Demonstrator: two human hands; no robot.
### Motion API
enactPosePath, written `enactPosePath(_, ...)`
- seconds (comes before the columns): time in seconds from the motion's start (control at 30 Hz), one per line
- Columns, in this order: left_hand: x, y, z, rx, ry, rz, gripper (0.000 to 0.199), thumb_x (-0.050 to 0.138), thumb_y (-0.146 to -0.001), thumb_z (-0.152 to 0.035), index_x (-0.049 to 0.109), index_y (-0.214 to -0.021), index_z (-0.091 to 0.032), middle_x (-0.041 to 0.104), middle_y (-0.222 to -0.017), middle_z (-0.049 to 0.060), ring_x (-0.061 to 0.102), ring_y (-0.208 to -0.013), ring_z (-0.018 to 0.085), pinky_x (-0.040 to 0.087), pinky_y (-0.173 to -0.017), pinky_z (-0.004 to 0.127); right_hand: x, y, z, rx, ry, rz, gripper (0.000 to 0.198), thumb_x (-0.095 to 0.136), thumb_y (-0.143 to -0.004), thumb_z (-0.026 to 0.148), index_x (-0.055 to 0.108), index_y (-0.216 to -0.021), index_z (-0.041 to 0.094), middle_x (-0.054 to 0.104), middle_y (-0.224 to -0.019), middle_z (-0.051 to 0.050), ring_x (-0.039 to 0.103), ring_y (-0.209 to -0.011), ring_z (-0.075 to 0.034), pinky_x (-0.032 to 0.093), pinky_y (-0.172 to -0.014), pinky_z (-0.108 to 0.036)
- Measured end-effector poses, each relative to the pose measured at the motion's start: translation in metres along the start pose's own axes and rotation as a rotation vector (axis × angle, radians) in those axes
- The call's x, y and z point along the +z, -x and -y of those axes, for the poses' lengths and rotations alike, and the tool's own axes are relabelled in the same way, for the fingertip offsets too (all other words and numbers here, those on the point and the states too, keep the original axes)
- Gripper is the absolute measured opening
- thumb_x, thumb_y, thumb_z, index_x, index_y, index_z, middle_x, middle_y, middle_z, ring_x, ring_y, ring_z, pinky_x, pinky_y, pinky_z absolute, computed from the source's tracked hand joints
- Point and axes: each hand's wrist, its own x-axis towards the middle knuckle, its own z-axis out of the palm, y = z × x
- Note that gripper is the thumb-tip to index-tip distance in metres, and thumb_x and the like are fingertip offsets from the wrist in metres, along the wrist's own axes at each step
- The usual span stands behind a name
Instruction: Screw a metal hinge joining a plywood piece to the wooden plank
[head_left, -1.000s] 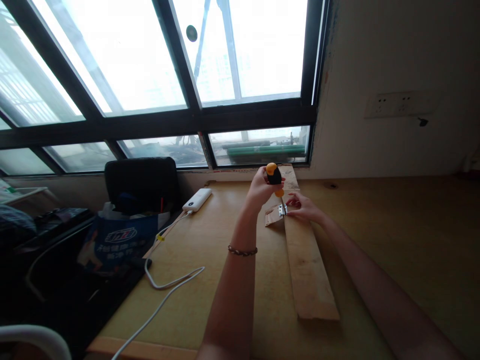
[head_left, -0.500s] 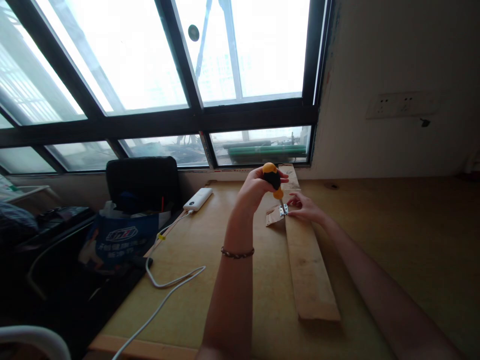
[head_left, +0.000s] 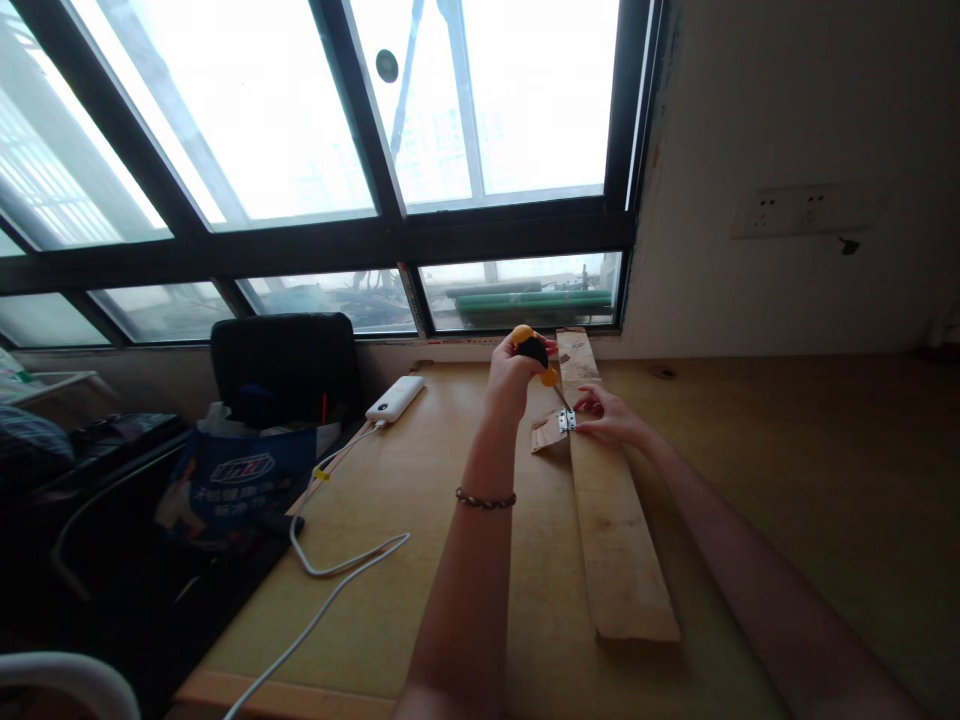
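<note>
My left hand (head_left: 517, 365) is wrapped round the yellow and black handle of a screwdriver (head_left: 533, 352). The screwdriver leans to the left, and its shaft slants down to a small silver metal hinge (head_left: 567, 420). Thumb and fingers of my right hand (head_left: 609, 415) close on the hinge's right edge. Under the hinge lie a long wooden board (head_left: 619, 540) and, on its left, a short wooden piece (head_left: 547, 434). Whether a screw sits at the tip is too small to tell.
A white power bank (head_left: 396, 399) with a white cable (head_left: 330, 570) lies on the wooden table (head_left: 360, 640), to the left. Beyond the left edge stand a black chair (head_left: 285, 365) and a blue bag (head_left: 240, 485). Windows and a wall border the far side.
My left hand has shifted slightly left, tilting the screwdriver's handle further that way while its tip stays at the hinge. My right hand, the board and the hinge look unmoved.
</note>
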Motion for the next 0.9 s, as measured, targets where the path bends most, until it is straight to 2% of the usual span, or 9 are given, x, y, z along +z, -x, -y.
enactPosePath(0.33, -0.003, -0.006, 0.015, 0.003, 0.015, -0.034, 0.032, 0.047, -0.043, -0.004, 0.052, -0.073, -0.014, 0.061, -0.076, 0.002, 0.060, -0.081, 0.019, 0.046, -0.076, 0.036, 0.000, 0.001, -0.001, 0.001, 0.012, -0.010, 0.068, 0.076, -0.056, 0.031, 0.044, -0.114, 0.019, 0.063, -0.096, -0.006, 0.059, -0.082, -0.018, 0.047, -0.080, -0.036)
enactPosePath(0.77, -0.004, -0.007, 0.018, 0.036, 0.002, -0.017, 0.032, 0.048, -0.045, -0.005, 0.053, -0.075, -0.015, 0.061, -0.078, 0.002, 0.060, -0.084, 0.019, 0.045, -0.078, 0.035, 0.000, 0.001, 0.002, -0.003, 0.013, -0.012, 0.068, 0.076, -0.056, 0.030, 0.045, -0.115, 0.020, 0.063, -0.095, -0.005, 0.059, -0.085, -0.018, 0.046, -0.082, -0.037)
enactPosePath(0.9, -0.002, -0.007, 0.017, 0.030, -0.009, 0.001, 0.032, 0.051, -0.045, -0.006, 0.052, -0.076, -0.015, 0.061, -0.075, 0.001, 0.061, -0.079, 0.018, 0.046, -0.076, 0.035, 0.000, 0.000, 0.002, -0.004, 0.013, -0.004, 0.068, 0.076, -0.055, 0.030, 0.044, -0.115, 0.020, 0.063, -0.095, -0.005, 0.059, -0.085, -0.019, 0.047, -0.080, -0.036)
